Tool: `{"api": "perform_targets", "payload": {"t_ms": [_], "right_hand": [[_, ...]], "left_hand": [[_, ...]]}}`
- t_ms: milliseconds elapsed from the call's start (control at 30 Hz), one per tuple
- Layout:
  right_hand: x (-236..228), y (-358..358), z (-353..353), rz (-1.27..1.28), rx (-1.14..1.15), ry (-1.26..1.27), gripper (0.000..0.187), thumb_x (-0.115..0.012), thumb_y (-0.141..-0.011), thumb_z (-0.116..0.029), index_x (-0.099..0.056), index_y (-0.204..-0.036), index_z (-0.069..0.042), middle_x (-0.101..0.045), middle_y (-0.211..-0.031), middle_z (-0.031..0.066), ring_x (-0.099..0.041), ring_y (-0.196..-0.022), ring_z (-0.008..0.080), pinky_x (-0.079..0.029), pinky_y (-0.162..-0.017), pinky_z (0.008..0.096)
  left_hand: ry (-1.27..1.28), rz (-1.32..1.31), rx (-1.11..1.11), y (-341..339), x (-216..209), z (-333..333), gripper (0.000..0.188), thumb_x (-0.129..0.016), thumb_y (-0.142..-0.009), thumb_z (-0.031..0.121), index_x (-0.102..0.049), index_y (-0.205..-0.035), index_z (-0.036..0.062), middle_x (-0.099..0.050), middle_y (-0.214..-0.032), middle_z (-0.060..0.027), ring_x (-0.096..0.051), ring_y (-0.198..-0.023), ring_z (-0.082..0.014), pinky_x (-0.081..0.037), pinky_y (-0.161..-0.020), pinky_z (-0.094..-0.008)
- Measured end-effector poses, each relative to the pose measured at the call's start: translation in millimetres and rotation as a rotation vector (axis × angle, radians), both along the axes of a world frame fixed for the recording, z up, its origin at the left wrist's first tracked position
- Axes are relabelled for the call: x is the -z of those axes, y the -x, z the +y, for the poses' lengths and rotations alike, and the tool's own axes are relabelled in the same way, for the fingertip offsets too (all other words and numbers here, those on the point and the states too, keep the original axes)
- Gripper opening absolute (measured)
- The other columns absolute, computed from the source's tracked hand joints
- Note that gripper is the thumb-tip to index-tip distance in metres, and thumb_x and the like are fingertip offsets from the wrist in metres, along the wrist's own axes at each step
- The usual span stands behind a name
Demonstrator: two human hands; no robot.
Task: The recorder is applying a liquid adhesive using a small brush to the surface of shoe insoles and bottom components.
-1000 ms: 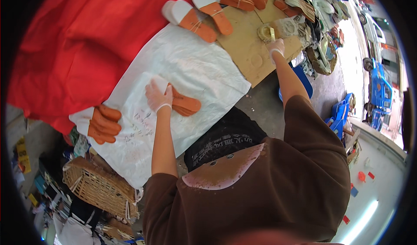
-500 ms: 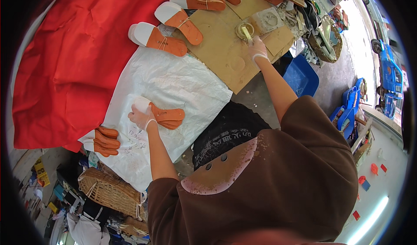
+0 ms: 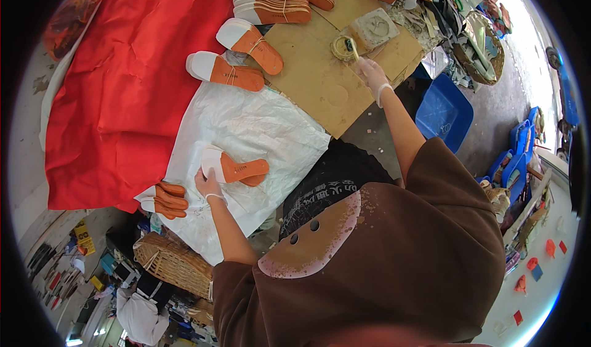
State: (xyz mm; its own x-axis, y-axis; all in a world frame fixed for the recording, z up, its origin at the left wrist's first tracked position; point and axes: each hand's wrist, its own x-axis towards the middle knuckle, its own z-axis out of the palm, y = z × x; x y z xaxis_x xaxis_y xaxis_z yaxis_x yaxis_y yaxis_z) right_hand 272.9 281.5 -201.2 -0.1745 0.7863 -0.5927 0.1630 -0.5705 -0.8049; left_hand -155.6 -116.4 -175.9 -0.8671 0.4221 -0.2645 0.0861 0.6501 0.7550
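Top insole (image 3: 239,169) now splayed askew off lower insole (image 3: 254,181) on white sheet (image 3: 265,118); long axis rightward from nearer left hand (image 3: 207,185), pinching white end. Right hand (image 3: 373,76) clamped on brush (image 3: 354,51) at jar (image 3: 338,49).

Insoles (image 3: 242,170) two-tone orange-brown and white, sheet (image 3: 246,122) white, cloth (image 3: 135,107) solid red, cardboard (image 3: 298,57) tan, bin (image 3: 444,110) blue, basket (image 3: 172,264) woven brown, shirt (image 3: 394,254) dark brown.

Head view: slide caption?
Gloved left hand grips orange-and-white insoles over white sheet; gloved right hand holds brush at round container.
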Motion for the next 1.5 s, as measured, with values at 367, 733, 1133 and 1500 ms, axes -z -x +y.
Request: {"api": "perform_targets", "payload": {"t_ms": [367,733,1133,1500], "right_hand": [[-4.5,-26.1,-23.9,0.206,-0.160,0.143,0.032,-0.049,-0.098,-0.039,-0.061,-0.107,-0.010,-0.055,-0.076,-0.0052,-0.038,-0.054,0.0034,-0.027,-0.047,0.0184],[-168.2,47.2,-47.4,0.237,-0.770,-0.037,0.029,-0.058,-0.095,-0.033,-0.065,-0.105,-0.006,-0.061,-0.084,-0.0039,-0.051,-0.077,0.0052,-0.038,-0.061,0.0199],[-215.9,88.1,-38.2,0.034,-0.850,-1.418,0.019,-0.078,-0.075,-0.013,-0.068,-0.089,-0.006,-0.066,-0.084,0.0090,-0.062,-0.073,0.0248,-0.048,-0.065,0.0339],[-224.0,66.2,-40.0,0.304,-1.366,-0.831,0.014,-0.074,-0.079,-0.014,-0.068,-0.088,-0.005,-0.066,-0.082,0.0079,-0.062,-0.078,0.0250,-0.048,-0.070,0.0344]], "left_hand": [[0.129,0.158,0.483,-63.8,-101.6,77.8,0.037,-0.052,-0.095,0.019,-0.053,-0.127,0.0026,-0.063,-0.117,-0.0213,-0.060,-0.110,-0.0321,-0.044,-0.096,-0.0355],[-0.243,-0.472,0.572,-81.3,-205.0,178.0,0.039,-0.056,-0.094,0.022,-0.055,-0.127,0.0002,-0.062,-0.111,-0.0058,-0.057,-0.100,-0.0125,-0.045,-0.088,-0.0266],[-0.483,-0.799,0.461,-96.6,-234.4,189.3,0.040,-0.054,-0.096,0.016,-0.048,-0.129,-0.0053,-0.064,-0.115,-0.0133,-0.065,-0.100,-0.0197,-0.053,-0.088,-0.0297],[-0.654,-0.846,0.435,-69.4,-231.9,168.3,0.034,-0.054,-0.093,0.014,-0.054,-0.120,-0.0064,-0.066,-0.108,-0.0123,-0.066,-0.095,-0.0189,-0.052,-0.086,-0.0296]]}}
